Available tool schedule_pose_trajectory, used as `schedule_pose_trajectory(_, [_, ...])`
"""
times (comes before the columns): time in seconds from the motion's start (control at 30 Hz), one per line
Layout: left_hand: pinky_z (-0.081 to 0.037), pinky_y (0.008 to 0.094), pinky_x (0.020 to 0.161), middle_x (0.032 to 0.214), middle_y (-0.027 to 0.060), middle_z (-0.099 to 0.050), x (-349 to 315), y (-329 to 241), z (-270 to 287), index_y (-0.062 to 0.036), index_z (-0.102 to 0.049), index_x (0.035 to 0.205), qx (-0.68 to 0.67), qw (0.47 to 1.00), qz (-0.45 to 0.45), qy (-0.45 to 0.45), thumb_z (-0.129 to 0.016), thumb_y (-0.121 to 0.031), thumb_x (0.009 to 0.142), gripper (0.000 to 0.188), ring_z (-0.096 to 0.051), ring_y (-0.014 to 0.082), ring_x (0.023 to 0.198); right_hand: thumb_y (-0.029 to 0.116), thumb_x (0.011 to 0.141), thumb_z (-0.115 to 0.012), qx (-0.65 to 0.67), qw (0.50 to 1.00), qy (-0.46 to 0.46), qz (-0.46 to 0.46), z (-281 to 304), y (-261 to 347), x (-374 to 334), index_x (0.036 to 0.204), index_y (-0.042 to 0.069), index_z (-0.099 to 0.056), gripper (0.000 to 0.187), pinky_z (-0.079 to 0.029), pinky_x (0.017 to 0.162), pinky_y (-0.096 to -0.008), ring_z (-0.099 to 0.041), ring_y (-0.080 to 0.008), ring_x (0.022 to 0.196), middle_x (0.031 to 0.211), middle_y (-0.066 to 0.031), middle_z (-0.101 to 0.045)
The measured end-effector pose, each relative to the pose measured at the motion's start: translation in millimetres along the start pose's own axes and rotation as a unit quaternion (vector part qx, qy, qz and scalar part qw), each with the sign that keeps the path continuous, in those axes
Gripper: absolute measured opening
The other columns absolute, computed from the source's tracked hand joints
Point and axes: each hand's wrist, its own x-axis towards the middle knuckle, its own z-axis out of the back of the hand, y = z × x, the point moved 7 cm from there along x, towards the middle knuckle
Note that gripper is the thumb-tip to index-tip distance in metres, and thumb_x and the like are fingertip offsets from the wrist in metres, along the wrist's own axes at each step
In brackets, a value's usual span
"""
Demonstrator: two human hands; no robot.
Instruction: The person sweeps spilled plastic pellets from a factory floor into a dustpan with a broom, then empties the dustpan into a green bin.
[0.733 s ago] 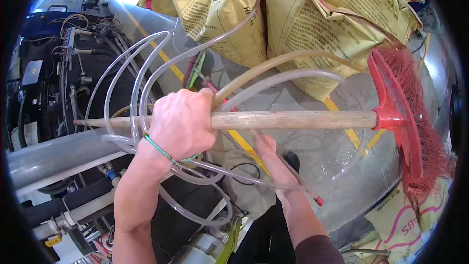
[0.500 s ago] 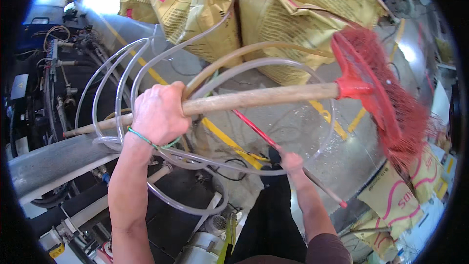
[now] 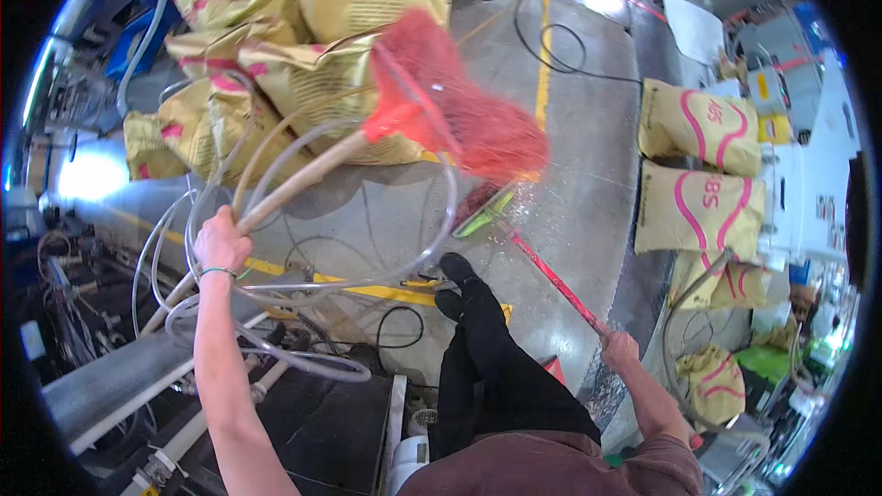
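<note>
My left hand (image 3: 222, 243) is closed around the wooden handle of a broom with a red head (image 3: 409, 118). That broom is raised and tilted, its red bristles blurred by motion. Loops of clear hose (image 3: 448, 202) hang around the same hand and handle; whether the fingers grip the hose too, I cannot tell. My right hand (image 3: 619, 350) grips the red handle of a second broom (image 3: 551, 277), which slants down and away to the left. Its green head (image 3: 485, 213) with dark bristles is low by the floor, among scattered pale granules, beyond my shoes.
Stacked yellowish sacks (image 3: 340, 5) stand at the far left. More sacks (image 3: 703, 207) lie along the right. Dark machinery with a grey pipe (image 3: 110, 386) fills the lower left. A black cable (image 3: 588, 60) curls over the floor at the far side, near yellow floor lines.
My view has swung to the right. The red-headed broom now points away from me, toward the sacks. My right hand is farther right, and the green broom head has come into plain view.
</note>
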Motion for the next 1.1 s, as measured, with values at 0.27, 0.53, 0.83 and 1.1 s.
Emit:
schedule_pose_trajectory(0.27, [-0.047, 0.0433, 0.074, 0.085, 0.0209, -0.061, 13.2, -44.3, 13.6, -0.0043, -0.059, 0.091, 0.067, 0.998, -0.019, 0.004, -0.059, -0.013, 0.067, 0.026, -0.059, 0.036, 0.082, 0.015, 0.082, -0.043, 0.044, 0.995, 0.038, 0.082, -9.3, 39.1, 10.4, 0.128, 0.041, -0.029, 0.055, -0.049, 0.062, -0.0424, -0.061, -0.0327, 0.073, 0.081, -0.0163, -0.061])
schedule_pose_trajectory(0.53, [-0.047, 0.0433, 0.072, 0.08, 0.0209, -0.061, 9.4, -99.1, 4.7, -0.0043, -0.064, 0.079, 0.066, 0.997, -0.024, 0.017, -0.062, -0.018, 0.066, 0.019, -0.059, 0.0356, 0.079, 0.015, 0.079, -0.047, 0.026, 0.994, 0.01, 0.106, -14.5, 15.2, 103.7, 0.125, 0.043, -0.033, 0.056, -0.049, 0.068, -0.0425, -0.061, -0.0303, 0.08, 0.086, -0.0129, -0.061])
schedule_pose_trajectory(0.83, [-0.049, 0.0396, 0.072, 0.085, 0.0165, -0.062, -3.1, -105.1, 13.6, -0.0101, -0.066, 0.082, 0.066, 0.997, 0.025, 0.028, -0.067, -0.029, 0.068, 0.023, -0.06, 0.0313, 0.081, 0.017, 0.082, -0.046, 0.185, 0.978, -0.058, -0.072, -12.7, -187.9, -9.7, 0.116, 0.023, -0.052, 0.035, -0.046, 0.071, -0.0432, -0.058, -0.0365, 0.08, 0.083, -0.0197, -0.06])
schedule_pose_trajectory(1.1, [-0.049, 0.0406, 0.072, 0.085, 0.0169, -0.062, -18.3, -103.9, 30.9, -0.0085, -0.065, 0.08, 0.039, 0.999, 0.0, -0.014, -0.063, -0.021, 0.07, 0.017, -0.06, 0.0321, 0.082, 0.018, 0.086, -0.046, 0.336, 0.917, -0.201, 0.073, -47.6, -184.4, -23.5, 0.109, 0.002, -0.055, 0.029, -0.046, 0.069, -0.0366, -0.061, -0.0306, 0.081, 0.088, -0.0188, -0.062])
